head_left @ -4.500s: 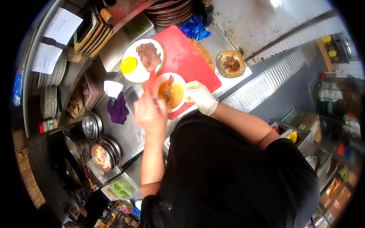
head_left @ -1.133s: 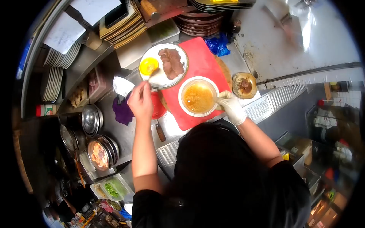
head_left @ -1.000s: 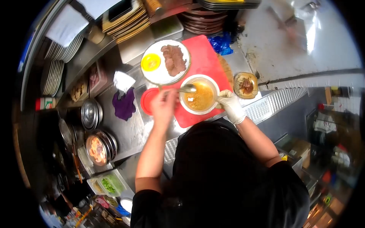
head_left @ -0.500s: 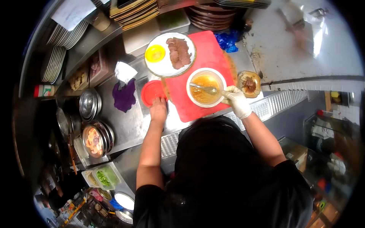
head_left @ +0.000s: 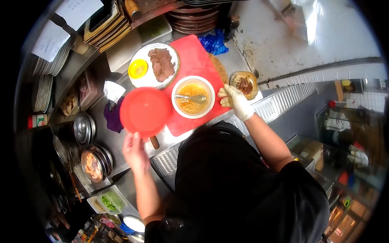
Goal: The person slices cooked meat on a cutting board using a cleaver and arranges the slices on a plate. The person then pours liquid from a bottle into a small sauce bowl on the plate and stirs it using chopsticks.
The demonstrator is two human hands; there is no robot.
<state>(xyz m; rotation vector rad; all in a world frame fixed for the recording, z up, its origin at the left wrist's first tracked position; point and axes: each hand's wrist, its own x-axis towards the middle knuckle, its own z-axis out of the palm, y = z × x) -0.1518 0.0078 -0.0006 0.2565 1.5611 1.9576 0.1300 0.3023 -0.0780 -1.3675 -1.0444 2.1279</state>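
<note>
A round red lid point(head_left: 146, 111) is held up by its lower edge in my bare left hand point(head_left: 135, 152), left of the red cutting board point(head_left: 192, 52). On the board stands a white tub point(head_left: 175, 106) of orange-brown sauce, with a metal spoon point(head_left: 196, 98) lying in it. My gloved right hand point(head_left: 236, 100) is just right of the tub, apart from it, fingers spread and holding nothing. Above the tub, a white plate point(head_left: 148, 79) bears sliced brown meat point(head_left: 162, 65) and a small yellow dish point(head_left: 138, 69).
A glass bowl point(head_left: 244, 84) of dark sauce is at the right. A knife handle point(head_left: 154, 142) shows below the lid. Purple cloth point(head_left: 113, 117), steel bowls point(head_left: 84, 128) and a greens container point(head_left: 111, 201) are at the left. A blue bag point(head_left: 214, 42) lies behind the board.
My left hand has raised the red lid off the counter. My right hand has let go of the tub's rim. The spoon, earlier moved between yellow dish and tub, stays in the tub.
</note>
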